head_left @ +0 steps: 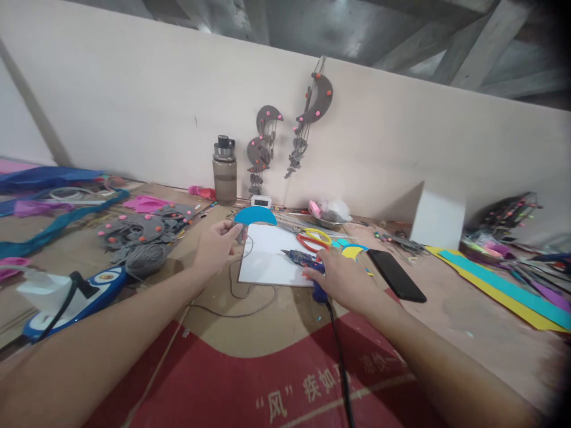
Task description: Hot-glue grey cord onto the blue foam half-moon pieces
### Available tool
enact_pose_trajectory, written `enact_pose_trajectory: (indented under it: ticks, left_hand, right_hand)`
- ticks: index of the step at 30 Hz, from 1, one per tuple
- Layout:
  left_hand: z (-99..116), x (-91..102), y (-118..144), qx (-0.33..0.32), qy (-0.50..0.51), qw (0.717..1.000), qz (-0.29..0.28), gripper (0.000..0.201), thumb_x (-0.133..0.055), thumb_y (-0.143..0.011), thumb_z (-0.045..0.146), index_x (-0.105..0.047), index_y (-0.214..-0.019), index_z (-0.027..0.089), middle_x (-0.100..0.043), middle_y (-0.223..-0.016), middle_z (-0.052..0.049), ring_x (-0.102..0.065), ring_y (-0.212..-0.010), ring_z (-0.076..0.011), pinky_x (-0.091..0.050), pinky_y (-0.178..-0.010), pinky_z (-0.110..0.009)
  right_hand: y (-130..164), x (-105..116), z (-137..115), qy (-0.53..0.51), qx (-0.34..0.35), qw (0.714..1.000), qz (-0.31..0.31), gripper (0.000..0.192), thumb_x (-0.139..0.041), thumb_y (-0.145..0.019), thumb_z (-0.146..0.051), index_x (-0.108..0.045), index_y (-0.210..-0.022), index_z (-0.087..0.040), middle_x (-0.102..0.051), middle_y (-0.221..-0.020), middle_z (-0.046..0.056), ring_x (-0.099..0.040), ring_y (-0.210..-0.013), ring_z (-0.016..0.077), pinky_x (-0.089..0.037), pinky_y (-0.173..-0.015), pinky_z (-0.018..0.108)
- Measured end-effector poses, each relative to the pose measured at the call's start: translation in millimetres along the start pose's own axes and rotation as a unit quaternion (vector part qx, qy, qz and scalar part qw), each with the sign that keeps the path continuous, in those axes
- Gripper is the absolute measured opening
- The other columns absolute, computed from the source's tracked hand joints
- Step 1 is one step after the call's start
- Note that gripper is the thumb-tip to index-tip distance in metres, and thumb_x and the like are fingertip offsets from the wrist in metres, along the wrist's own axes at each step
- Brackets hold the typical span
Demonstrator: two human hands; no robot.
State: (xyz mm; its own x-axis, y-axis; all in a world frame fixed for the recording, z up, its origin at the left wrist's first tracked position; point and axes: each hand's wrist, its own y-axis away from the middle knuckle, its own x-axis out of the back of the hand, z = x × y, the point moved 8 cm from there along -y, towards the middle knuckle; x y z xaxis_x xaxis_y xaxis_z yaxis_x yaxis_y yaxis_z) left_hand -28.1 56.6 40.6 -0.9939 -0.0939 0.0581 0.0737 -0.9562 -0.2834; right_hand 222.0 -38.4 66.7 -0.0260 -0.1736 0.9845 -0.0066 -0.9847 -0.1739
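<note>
My left hand (218, 244) is closed in a pinch near the upper left corner of a white sheet (263, 261). Between its fingertips is the end of a grey yarn (232, 284), with a small grey bit showing below them. The yarn loops down across the brown board. Just beyond the fingers is a blue rounded piece (256, 215), its straight lower side meeting the sheet's far edge; whether the fingers touch it I cannot tell. My right hand (336, 273) is wrapped round a dark blue glue gun (300, 258), whose nozzle points left over the sheet.
Scissors (314, 239) and a black phone (396, 275) lie right of the sheet. A bottle (225, 175) stands against the wall. Left are a grey yarn ball (146, 260), grey felt pieces (134, 232) and a power strip (102, 288). The gun's black cord (341, 362) trails toward me.
</note>
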Motion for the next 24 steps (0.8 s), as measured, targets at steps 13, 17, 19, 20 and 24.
enact_pose_trajectory:
  ticks: [13,17,19,20,24]
  left_hand:
    - [-23.8,-32.4,12.7,0.101,0.173,0.975,-0.098,0.028,-0.068,-0.069,0.036,-0.059,-0.08,0.011,-0.066,-0.078,-0.007,-0.063,-0.067,-0.0134,-0.054,-0.058,-0.024]
    - [-30.1,-31.7,11.2,0.12,0.156,0.976,-0.093,0.025,-0.067,-0.071,0.033,-0.059,-0.08,0.01,-0.065,-0.074,-0.007,-0.063,-0.063,-0.0136,-0.055,-0.061,-0.027]
    - [-32.6,-31.9,10.0,0.123,0.149,0.977,-0.091,0.025,-0.066,-0.071,0.032,-0.059,-0.08,0.01,-0.065,-0.073,-0.007,-0.063,-0.063,-0.0134,-0.055,-0.064,-0.028]
    - [-33.7,-32.2,9.5,0.124,0.147,0.977,-0.091,0.025,-0.066,-0.071,0.032,-0.059,-0.08,0.01,-0.066,-0.073,-0.007,-0.064,-0.064,-0.0133,-0.055,-0.065,-0.029]
    - [-37.4,-34.7,8.0,0.129,0.143,0.976,-0.099,0.024,-0.065,-0.071,0.032,-0.059,-0.08,0.01,-0.067,-0.073,-0.007,-0.063,-0.063,-0.0129,-0.054,-0.067,-0.029]
  right_hand:
    - [-43.4,-1.7,33.5,-0.059,-0.01,0.996,0.06,0.028,-0.04,-0.09,-0.036,-0.06,-0.095,-0.017,-0.064,-0.091,0.009,-0.058,-0.087,0.0186,-0.038,-0.075,0.026]
    - [-82.3,-26.0,48.6,-0.01,0.005,1.0,0.023,0.034,-0.046,-0.088,-0.041,-0.06,-0.103,-0.013,-0.061,-0.107,0.014,-0.055,-0.102,0.0217,-0.037,-0.083,0.028]
    - [-95.4,-38.3,51.4,-0.005,0.012,1.0,0.003,0.034,-0.051,-0.085,-0.039,-0.061,-0.104,-0.013,-0.061,-0.108,0.015,-0.056,-0.1,0.0226,-0.039,-0.081,0.028]
    - [-100.6,-42.8,52.4,-0.003,0.014,1.0,-0.005,0.031,-0.052,-0.085,-0.035,-0.062,-0.103,-0.012,-0.062,-0.108,0.015,-0.057,-0.099,0.0226,-0.039,-0.081,0.028]
    - [-116.6,-50.7,58.7,0.008,0.012,1.0,-0.022,0.023,-0.054,-0.083,-0.021,-0.064,-0.1,-0.01,-0.063,-0.102,0.018,-0.056,-0.1,0.024,-0.038,-0.084,0.029]
